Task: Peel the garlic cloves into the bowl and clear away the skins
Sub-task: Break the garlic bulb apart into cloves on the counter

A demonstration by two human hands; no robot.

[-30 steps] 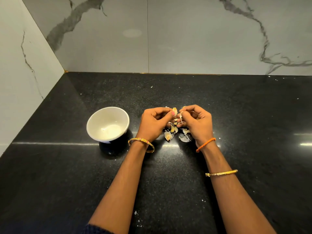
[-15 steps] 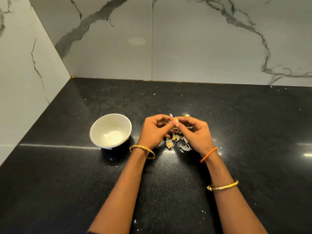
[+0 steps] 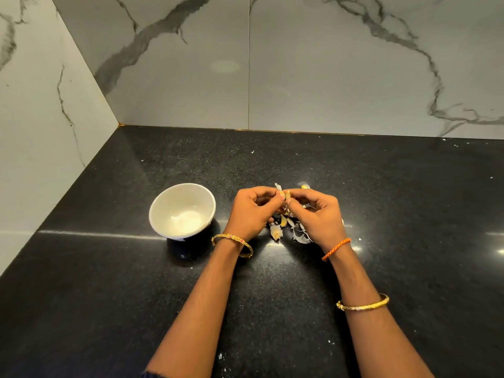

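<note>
Both hands meet over the middle of the black counter and pinch one small yellowish garlic clove (image 3: 285,195) between their fingertips. My left hand (image 3: 252,212) has its fingers curled around the clove from the left. My right hand (image 3: 316,215) pinches it from the right. Below the hands lies a loose heap of papery garlic skins (image 3: 296,233) with a few pale cloves among them, partly hidden by the fingers. A white bowl (image 3: 182,210) stands to the left of my left hand; I see no cloves in it.
The black stone counter (image 3: 109,296) runs to marble walls at the back and left, meeting in a corner (image 3: 120,125). Tiny skin flakes (image 3: 221,356) dot the counter near the front and back.
The two hands closed together on the clove, right fingers moving in to the left hand's fingertips. The camera tilted up slightly, so everything sits lower in the frame.
</note>
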